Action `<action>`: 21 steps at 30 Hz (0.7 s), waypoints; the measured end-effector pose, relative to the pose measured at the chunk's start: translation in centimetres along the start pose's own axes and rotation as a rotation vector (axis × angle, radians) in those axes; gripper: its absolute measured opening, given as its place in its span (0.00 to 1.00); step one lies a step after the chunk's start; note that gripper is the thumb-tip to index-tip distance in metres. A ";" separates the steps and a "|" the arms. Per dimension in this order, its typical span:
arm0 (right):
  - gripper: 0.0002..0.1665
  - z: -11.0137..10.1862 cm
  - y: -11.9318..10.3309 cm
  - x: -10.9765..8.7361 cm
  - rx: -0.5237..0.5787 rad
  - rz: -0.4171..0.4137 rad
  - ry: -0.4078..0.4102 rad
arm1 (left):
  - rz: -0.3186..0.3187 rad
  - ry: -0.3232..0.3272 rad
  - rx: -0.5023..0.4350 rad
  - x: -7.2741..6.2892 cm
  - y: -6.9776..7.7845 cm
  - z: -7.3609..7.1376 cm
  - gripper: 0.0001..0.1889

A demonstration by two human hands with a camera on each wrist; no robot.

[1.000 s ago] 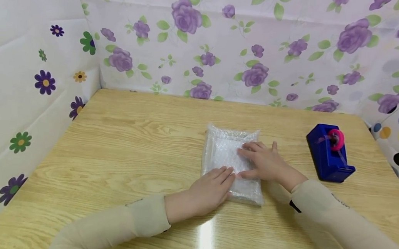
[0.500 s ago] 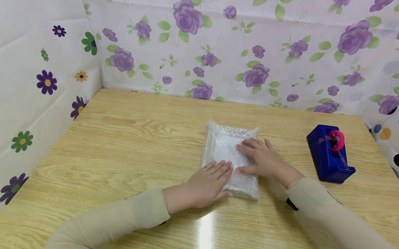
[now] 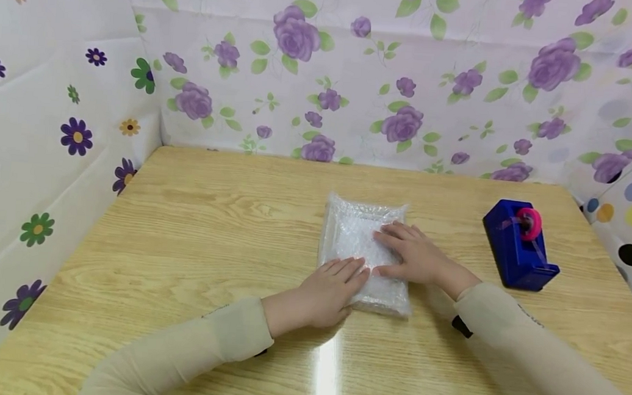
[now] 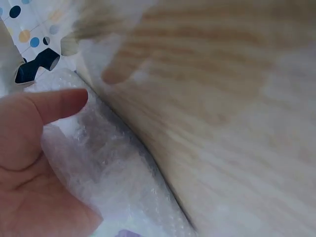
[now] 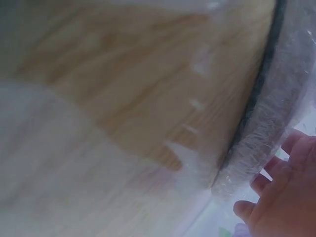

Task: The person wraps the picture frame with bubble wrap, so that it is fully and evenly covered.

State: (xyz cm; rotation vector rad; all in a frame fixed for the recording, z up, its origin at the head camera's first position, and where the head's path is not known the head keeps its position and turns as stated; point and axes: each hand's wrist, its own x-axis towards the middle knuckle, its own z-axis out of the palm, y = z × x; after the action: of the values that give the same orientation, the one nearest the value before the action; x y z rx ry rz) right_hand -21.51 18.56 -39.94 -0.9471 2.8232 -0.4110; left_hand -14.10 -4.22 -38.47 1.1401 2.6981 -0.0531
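Note:
A flat rectangular package in clear bubble wrap (image 3: 353,240) lies on the wooden table, with a frame-like raised border showing through the wrap. My left hand (image 3: 332,292) rests on its lower left part, fingers extended side by side. On the right side of the package, my right hand (image 3: 416,255) touches the top with fingers spread and slightly bent. In the left wrist view the thumb of my left hand (image 4: 29,163) sticks out over the crinkled bubble wrap (image 4: 118,173). The right wrist view shows my right hand (image 5: 291,190) beside the wrap's edge (image 5: 276,103).
A blue tape dispenser (image 3: 516,251) with a pink-cored roll of tape (image 3: 529,224) stands to the right on the wooden table (image 3: 209,227). A flowered sheet (image 3: 302,86) hangs behind the table, and another flowered sheet (image 3: 17,140) covers the left side.
The package and both hands have shifted slightly away from me since a second ago. My left thumb stuck out half a second ago and now lies closer in. The tape dispenser stays put.

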 end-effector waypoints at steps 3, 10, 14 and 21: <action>0.44 0.0 0.1 0.2 0.049 -0.014 0.009 | -0.022 0.023 -0.009 0.1 0.1 0.0 0.32; 0.44 -0.2 0.3 1.3 0.209 -0.038 0.031 | -0.072 0.073 -0.046 0.4 -0.1 0.1 0.30; 0.42 -0.8 0.2 1.1 0.357 0.004 0.063 | -0.096 0.082 -0.065 0.6 -0.6 0.3 0.29; 0.32 -2.7 0.4 -1.2 0.450 0.092 0.183 | -0.110 0.117 -0.073 0.8 -1.1 0.4 0.29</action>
State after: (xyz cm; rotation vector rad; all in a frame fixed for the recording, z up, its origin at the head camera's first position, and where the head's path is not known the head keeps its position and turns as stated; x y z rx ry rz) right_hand -21.32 20.17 -37.48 -0.7111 2.7249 -1.1117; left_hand -15.34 -4.50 -39.06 1.0029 2.8382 0.0979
